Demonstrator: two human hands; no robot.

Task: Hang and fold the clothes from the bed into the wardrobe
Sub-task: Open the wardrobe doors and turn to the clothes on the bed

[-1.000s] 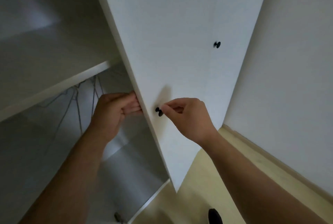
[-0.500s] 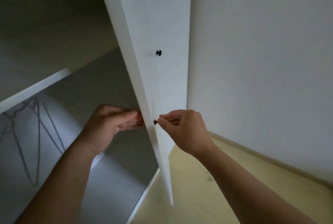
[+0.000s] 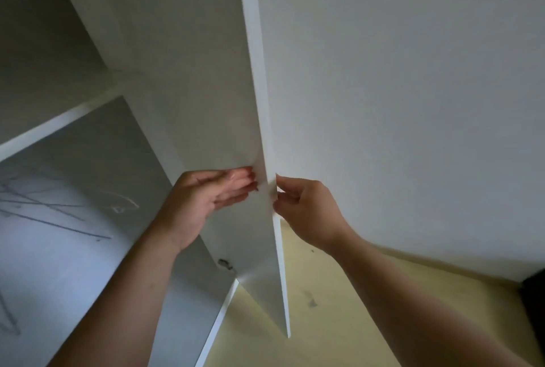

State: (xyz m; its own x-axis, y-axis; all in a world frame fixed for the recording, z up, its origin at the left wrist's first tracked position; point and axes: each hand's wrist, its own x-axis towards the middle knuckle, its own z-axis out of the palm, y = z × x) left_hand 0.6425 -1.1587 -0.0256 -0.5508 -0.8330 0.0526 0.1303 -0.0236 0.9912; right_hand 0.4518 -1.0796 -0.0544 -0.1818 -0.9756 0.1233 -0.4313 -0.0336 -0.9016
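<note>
Wardrobe [image 3: 88,263] interior, white and dim, fills the left of the view: a shelf [image 3: 59,121] crosses it, and below hang thin wire hangers [image 3: 44,213], blurred and bare of clothing. Next comes the left hand [image 3: 203,204], its fingers now straight and together, laid flat against the inner face of the door [image 3: 206,101]; a second ago they were hooked round the door's edge. The door itself has swung well out. Its front, which then faced the camera with two black knobs showing, is now seen edge-on, and a hinge [image 3: 225,263] shows low on the inner side. Just beyond the edge the right hand [image 3: 306,210] has its fingers curled and pinched close at the outer face, where it held the lower knob moments before; the knob itself is hidden behind the edge. To the right are a plain wall [image 3: 413,101] and a yellowish floor [image 3: 339,322]. The clothes and the bed are out of view. With the door open and the hangers within reach, the wardrobe looks ready to receive them, and no garment has yet been hung or folded.
</note>
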